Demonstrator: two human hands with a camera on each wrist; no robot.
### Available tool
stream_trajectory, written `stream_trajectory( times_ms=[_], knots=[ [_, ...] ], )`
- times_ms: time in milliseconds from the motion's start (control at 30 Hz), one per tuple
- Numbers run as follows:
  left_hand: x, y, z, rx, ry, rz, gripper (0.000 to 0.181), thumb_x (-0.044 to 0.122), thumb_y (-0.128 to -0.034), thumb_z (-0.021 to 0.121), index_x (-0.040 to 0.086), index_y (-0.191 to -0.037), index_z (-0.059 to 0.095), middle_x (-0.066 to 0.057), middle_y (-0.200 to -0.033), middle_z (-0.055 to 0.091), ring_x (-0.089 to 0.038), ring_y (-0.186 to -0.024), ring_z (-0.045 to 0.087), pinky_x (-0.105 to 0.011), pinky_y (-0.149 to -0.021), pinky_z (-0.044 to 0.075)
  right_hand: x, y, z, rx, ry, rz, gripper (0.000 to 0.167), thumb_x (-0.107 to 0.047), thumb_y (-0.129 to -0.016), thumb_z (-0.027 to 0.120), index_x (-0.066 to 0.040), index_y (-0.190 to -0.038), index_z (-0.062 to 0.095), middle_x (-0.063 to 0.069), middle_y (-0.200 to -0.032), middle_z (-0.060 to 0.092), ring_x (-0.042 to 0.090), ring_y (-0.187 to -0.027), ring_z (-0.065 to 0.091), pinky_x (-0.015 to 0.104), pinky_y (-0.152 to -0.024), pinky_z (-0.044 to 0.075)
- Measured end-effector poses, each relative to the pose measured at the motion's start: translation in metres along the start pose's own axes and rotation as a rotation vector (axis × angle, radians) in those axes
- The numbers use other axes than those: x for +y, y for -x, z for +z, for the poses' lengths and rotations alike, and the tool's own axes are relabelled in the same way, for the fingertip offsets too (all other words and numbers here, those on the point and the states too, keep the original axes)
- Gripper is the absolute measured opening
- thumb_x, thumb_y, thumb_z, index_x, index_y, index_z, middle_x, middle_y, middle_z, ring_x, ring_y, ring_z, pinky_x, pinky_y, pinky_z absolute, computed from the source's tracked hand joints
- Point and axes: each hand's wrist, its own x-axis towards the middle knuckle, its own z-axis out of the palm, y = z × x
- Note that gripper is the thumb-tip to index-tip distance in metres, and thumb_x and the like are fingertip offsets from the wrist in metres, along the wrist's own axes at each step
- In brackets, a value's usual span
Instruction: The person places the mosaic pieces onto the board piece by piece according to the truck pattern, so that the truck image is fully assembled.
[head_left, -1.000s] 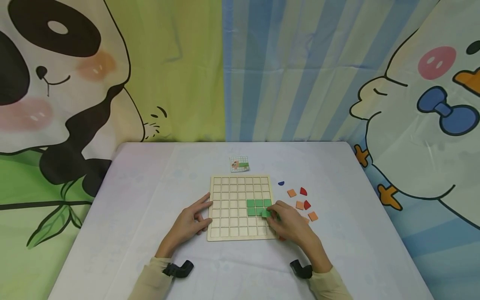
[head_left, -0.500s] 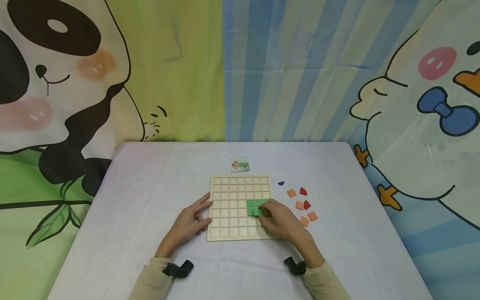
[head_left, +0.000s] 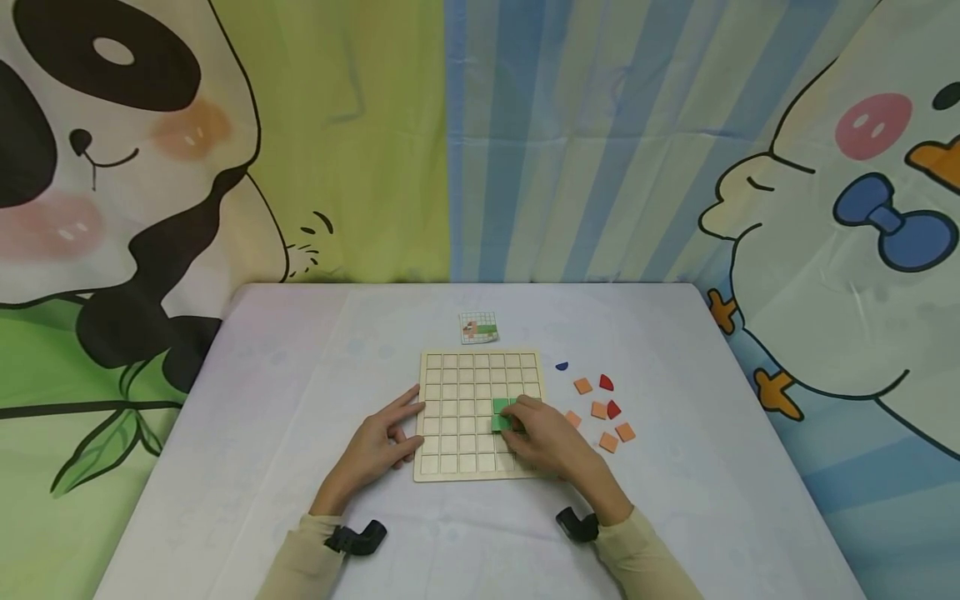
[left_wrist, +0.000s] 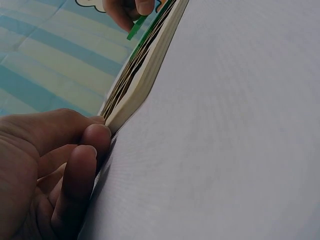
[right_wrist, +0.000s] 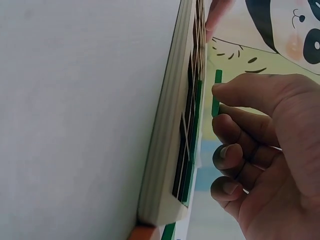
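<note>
A pale wooden grid board (head_left: 459, 417) lies on the white-covered table. My left hand (head_left: 375, 442) rests at its left edge, with thumb and forefinger touching the rim. My right hand (head_left: 551, 437) is over the board's right half, pinching a thin green square tile (right_wrist: 218, 76) between thumb and fingers. The right wrist view shows that tile standing off the board's surface. Green tiles (head_left: 500, 404) lie in the grid beneath this hand, which hides most of them.
Several orange square tiles (head_left: 609, 442), two red rounded-edge pieces (head_left: 606, 382) and a blue half-round piece (head_left: 562, 366) lie right of the board. A small printed grid card (head_left: 478, 327) lies beyond its far edge.
My right hand has moved left across the board with the green tile, uncovering orange tiles to its right. The left hand has stayed at the board's edge.
</note>
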Motion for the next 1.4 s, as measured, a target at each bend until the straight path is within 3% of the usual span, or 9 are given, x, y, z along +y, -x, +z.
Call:
stream_trajectory(
  times_ms=[433, 1400],
  knots=[
    [-0.001, -0.001, 0.000, -0.007, 0.000, 0.004, 0.065, 0.009, -0.0953, 0.078, 0.009, -0.156, 0.054, 0.003, -0.175, 0.033, -0.011, -0.058, 0.065, -0.028, -0.051, 0.056, -0.005, -0.009, 0.005, -0.022, 0.028, -0.057, 0.017, -0.021, -0.098, 0.075, -0.014, -0.113, 0.076, -0.010, -0.087, 0.057, 0.004, -0.075, 0.049, 0.018, -0.067, 0.044],
    [0.000, -0.001, 0.000, -0.003, 0.011, -0.012, 0.066, 0.007, -0.0941, 0.078, 0.008, -0.155, 0.054, 0.003, -0.175, 0.033, -0.011, -0.058, 0.066, -0.028, -0.051, 0.056, -0.012, -0.016, 0.010, -0.041, 0.049, -0.076, 0.020, -0.021, -0.099, 0.074, -0.010, -0.117, 0.076, -0.007, -0.092, 0.062, 0.004, -0.074, 0.049, 0.019, -0.067, 0.045]
  ],
)
